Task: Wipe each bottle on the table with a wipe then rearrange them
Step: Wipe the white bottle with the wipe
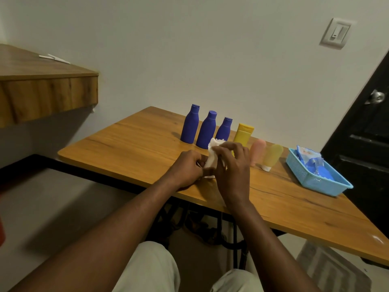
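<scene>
My left hand (187, 167) grips the lower end of a small pale bottle (210, 162) just above the table. My right hand (230, 165) holds a white wipe (214, 143) wrapped over the bottle's upper part. Behind my hands stand three blue bottles (190, 127) (207, 131) (224, 131) in a row, then a yellow bottle (244, 133). To the right stand a pink tube (257, 150) and a yellowish tube (272, 155), both cap down.
The wooden table (136, 144) stands against a white wall. A light blue basket (313, 180) with a blue wipe packet (311, 159) sits at the right. A wooden shelf (48, 89) juts out at the left, a black door (366, 133) at the right.
</scene>
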{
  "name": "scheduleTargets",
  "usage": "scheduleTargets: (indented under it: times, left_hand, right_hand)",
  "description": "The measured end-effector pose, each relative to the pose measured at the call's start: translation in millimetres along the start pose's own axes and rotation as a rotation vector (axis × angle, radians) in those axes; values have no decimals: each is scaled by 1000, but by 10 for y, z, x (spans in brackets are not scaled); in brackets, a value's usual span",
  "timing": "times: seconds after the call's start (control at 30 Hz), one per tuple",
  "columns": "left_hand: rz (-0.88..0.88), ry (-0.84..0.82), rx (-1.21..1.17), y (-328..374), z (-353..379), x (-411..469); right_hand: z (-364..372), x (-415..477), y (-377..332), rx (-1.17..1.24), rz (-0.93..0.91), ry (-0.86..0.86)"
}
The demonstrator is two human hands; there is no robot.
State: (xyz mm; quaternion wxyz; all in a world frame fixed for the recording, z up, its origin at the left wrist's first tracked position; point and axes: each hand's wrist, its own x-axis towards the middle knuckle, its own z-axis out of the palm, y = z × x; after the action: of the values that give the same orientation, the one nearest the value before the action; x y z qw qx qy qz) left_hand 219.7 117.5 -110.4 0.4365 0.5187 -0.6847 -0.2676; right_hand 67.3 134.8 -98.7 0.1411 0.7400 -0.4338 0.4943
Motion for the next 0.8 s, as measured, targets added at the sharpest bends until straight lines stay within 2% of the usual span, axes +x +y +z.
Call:
scheduleTargets:
  times: [0.23,0.5,0.57,0.7,0.8]
  left_hand:
    - [63,-13,-24,7,-11,-25]
    - [78,-87,-121,15,-32,-24]
    - [60,-96,-131,19,-26,-26]
    - [21,-128,-107,24,-24,9]
    - [-46,-167,-188,-2,-39,41]
  right_hand:
    - [-54,-145,28,93,109,-200]
    - [-94,-150,41,225,278,-267]
    - [-101,-148,50,257,294,-219]
    - [-152,-138,94,357,377,0]
    - [-139,-123,150,426,491,-2]
